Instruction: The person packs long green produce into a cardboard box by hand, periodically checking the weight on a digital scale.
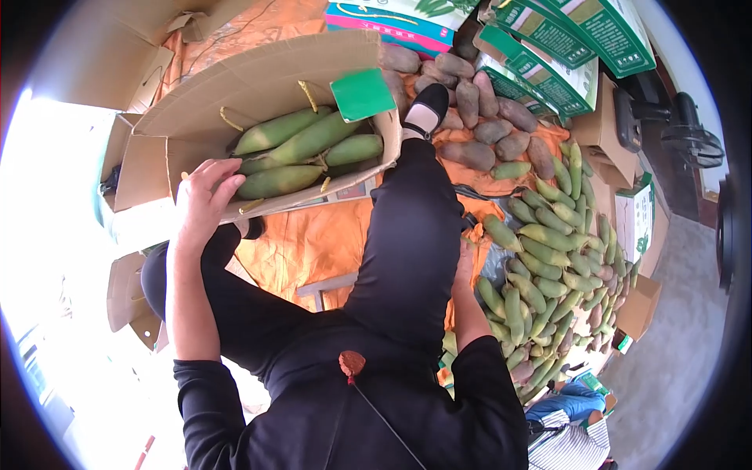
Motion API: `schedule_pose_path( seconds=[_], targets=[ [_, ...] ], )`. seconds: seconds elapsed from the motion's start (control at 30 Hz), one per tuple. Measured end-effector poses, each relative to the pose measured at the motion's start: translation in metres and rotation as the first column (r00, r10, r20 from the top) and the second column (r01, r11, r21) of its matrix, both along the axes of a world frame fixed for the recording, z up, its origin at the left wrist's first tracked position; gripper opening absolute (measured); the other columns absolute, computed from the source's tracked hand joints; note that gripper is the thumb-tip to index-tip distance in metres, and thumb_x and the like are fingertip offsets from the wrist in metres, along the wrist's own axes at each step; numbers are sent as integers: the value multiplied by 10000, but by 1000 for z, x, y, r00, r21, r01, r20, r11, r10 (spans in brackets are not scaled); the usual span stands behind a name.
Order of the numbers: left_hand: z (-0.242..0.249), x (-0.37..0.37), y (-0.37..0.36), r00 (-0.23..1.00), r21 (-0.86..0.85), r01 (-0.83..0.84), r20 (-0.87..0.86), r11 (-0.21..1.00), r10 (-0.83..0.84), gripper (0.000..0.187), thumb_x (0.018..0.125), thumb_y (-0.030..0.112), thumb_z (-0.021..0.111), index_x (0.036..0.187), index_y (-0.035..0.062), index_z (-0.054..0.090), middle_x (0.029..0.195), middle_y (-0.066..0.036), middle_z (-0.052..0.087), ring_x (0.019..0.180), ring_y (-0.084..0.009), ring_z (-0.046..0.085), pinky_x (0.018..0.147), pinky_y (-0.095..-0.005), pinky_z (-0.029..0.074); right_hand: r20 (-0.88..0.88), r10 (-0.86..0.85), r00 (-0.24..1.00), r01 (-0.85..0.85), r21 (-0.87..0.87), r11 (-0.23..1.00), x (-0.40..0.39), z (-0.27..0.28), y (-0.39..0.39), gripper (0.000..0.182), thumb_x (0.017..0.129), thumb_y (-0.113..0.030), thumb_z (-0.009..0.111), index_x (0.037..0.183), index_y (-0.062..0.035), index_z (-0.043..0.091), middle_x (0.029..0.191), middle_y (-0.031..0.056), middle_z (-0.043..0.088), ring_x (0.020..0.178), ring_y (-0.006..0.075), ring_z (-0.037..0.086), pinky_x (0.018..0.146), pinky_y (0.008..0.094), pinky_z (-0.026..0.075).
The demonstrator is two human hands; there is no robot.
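An open cardboard box point(258, 69) in front of me on the left holds several green radishes point(301, 145). My left hand point(207, 196) lies over the box's near left edge, its thumb apart from the bent fingers and the fingertips right by the end of a radish. Low beside my right knee is my right hand point(465, 262), close to the edge of a big heap of green radishes point(544, 254). My leg and the wrist's angle hide most of its fingers.
Dark reddish radishes point(489, 129) lie on an orange sheet point(294, 251) beyond my right foot. Green printed boxes point(580, 74) stand at the back right, near a black fan point(691, 133). Another person point(568, 427) is behind the heap at the lower right.
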State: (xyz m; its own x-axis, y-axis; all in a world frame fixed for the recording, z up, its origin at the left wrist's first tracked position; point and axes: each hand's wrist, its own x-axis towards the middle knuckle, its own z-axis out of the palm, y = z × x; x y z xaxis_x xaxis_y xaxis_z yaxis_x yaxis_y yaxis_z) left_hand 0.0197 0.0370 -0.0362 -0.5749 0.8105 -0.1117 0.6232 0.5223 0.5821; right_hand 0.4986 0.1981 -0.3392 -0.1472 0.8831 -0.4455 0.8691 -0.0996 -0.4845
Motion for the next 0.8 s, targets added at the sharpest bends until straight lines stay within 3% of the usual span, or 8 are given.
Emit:
schedule_pose_path(
  seconds=[0.07,0.2,0.27,0.3,0.4,0.47,0.63,0.8],
  targets=[
    [3,-1,0,998,35,-49,-27,998,50,251,861,64,634,1100,-11,660,994,-123,670,936,-220,657,835,-313,502,-228,-215,949,199,-92,976,1,-12,4,407,735,-122,751,1094,-66,569,1097,160,572,1092,358,528,899,433,461],
    [16,-4,-4,987,154,-151,-33,976,158,267,865,58,624,1124,7,663,1064,-103,677,1004,-206,642,896,-304,481,-292,55,955,-42,51,998,25,-65,26,324,766,-115,717,1062,-61,598,1040,156,609,1021,379,572,879,417,477],
    [31,-6,-9,984,174,-176,25,969,174,287,874,64,620,1155,15,654,1094,-92,678,1042,-181,628,943,-304,461,-436,-78,897,-3,-180,984,21,-64,48,248,781,-97,679,1017,-54,618,957,163,649,868,405,612,800,395,507],
    [37,-9,-15,980,182,-197,13,963,198,287,874,64,620,1155,15,654,1094,-92,678,1042,-181,628,943,-304,461,-355,89,930,-88,18,996,18,-64,62,240,805,-122,668,1035,-64,631,890,105,679,730,343,636,693,366,517],
    [53,-25,-34,954,255,-285,172,924,246,310,899,74,605,1204,27,634,1121,-79,672,1065,-153,606,964,-309,447,-559,103,823,-149,-38,988,-62,85,91,237,847,-158,667,1062,-62,639,901,36,668,740,200,633,652,329,499],
    [63,-37,-47,926,272,-342,263,900,272,323,924,81,588,1242,30,609,1148,-80,660,1086,-145,589,960,-307,451,-548,46,835,-161,-164,973,-94,120,118,272,883,-174,660,1131,-68,624,931,-20,649,793,97,599,679,275,480],
    [33,-75,-114,889,267,-454,199,850,412,337,929,133,613,1260,67,596,1130,-68,656,1048,-156,590,934,-320,464,-584,215,783,-354,-134,926,-184,241,140,383,902,-181,654,1258,-75,556,1080,17,637,905,84,583,727,239,471],
    [16,-57,-209,750,7,-661,-36,751,660,395,878,202,677,1244,71,613,1174,-108,659,1066,-206,612,923,-361,475,-515,455,727,-591,-131,796,-243,272,139,569,910,-212,651,1417,-107,416,1233,80,604,969,117,584,768,252,483]
  ],
)
